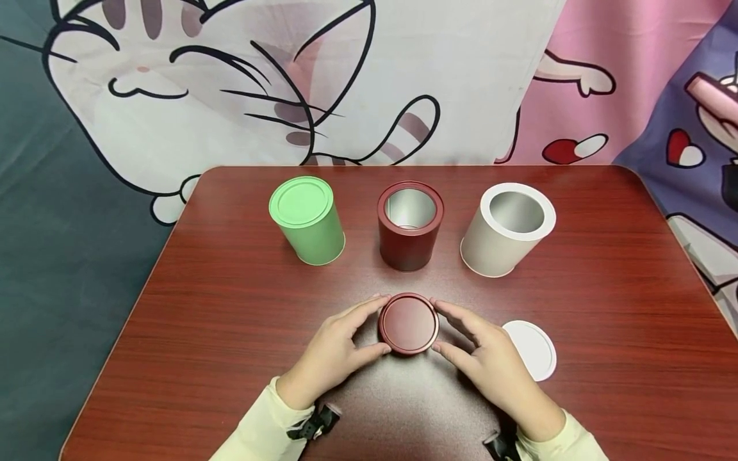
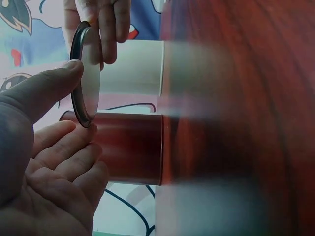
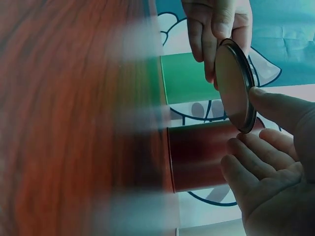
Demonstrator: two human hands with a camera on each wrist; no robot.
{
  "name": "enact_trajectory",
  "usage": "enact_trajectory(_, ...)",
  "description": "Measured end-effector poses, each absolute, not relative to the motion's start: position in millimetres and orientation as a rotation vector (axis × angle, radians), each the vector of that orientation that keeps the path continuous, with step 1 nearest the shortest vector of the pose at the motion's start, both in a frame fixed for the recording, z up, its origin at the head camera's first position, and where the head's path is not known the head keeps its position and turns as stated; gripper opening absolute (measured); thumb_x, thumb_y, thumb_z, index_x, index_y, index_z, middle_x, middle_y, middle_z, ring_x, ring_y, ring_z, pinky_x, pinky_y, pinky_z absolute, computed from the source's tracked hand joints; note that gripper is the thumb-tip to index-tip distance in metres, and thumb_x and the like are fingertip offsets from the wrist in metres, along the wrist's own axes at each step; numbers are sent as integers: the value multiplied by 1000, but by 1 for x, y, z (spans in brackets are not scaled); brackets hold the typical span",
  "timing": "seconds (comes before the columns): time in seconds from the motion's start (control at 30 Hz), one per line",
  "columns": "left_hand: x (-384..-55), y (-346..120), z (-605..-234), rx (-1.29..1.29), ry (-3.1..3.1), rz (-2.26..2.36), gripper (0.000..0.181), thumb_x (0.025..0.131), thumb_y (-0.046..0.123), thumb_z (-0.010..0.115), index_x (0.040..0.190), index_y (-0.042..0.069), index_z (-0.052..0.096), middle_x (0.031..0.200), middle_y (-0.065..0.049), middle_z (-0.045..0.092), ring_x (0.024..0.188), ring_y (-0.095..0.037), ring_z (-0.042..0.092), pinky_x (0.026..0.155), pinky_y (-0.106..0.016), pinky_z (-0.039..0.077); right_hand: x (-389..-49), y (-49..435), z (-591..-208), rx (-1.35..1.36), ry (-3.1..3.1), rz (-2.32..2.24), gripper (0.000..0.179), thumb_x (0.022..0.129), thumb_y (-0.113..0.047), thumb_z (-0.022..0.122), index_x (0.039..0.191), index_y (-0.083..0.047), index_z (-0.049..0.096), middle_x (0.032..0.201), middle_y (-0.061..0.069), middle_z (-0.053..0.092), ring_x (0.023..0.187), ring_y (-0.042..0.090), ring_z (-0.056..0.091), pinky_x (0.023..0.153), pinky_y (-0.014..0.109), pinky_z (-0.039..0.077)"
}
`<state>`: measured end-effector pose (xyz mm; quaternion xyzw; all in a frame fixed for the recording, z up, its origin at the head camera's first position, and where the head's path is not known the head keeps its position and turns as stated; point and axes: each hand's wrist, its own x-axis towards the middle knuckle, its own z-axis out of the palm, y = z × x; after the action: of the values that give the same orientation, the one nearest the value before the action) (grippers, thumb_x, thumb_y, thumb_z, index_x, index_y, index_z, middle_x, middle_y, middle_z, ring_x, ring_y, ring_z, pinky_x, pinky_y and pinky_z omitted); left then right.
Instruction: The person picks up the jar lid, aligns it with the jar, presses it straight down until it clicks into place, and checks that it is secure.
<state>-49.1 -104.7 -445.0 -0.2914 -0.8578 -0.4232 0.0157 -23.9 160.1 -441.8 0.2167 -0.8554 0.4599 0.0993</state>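
A round dark red lid point(image 1: 409, 323) is held by its rim between both hands, above the table in the wrist views. My left hand point(image 1: 334, 353) pinches its left side with thumb and fingertips, and my right hand point(image 1: 494, 366) does the same at the right. The lid point(image 2: 89, 73) stands out over the tabletop in the left wrist view, its pale underside showing. Just beyond the hands stands a dark red can point(image 1: 408, 253), upright with its mouth uncovered. In the right wrist view, the lid point(image 3: 232, 87) partly overlaps this can point(image 3: 199, 156).
Left of the red can, a green can point(image 1: 316, 238) wears its green lid point(image 1: 302, 202). A white can point(image 1: 490, 251) stands uncovered at the right. Beside my right hand lies a white lid point(image 1: 536, 351) on the wooden table point(image 1: 623, 307). Printed cloth point(image 1: 461, 77) hangs behind.
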Motion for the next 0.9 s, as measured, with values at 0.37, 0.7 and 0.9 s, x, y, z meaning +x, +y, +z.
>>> enact_trajectory(0.37,-57,-106,-433,-980,-2624,-1289,69,79,16,87,140,10,57,139,-2,61,134,-20,53,110,-33,42,-24,158,-436,612,-2550,1279,72,71,-13,92,136,-13,62,130,0,67,117,16,65,100,14,44)
enact_trajectory(0.7,-64,-105,-419,-984,-2572,-1229,69,77,17,88,139,8,58,140,-8,61,133,-19,54,106,-35,46,-31,155,-427,616,-2475,1196,74,67,-10,93,134,-12,64,130,0,68,114,18,67,99,13,44)
enact_trajectory(0.9,-67,-105,-411,-966,-2549,-1247,70,77,16,88,140,8,58,140,-8,60,134,-19,53,107,-36,46,-36,153,-418,602,-2495,1248,74,71,-10,91,138,-13,61,134,-1,65,120,13,63,101,16,44)
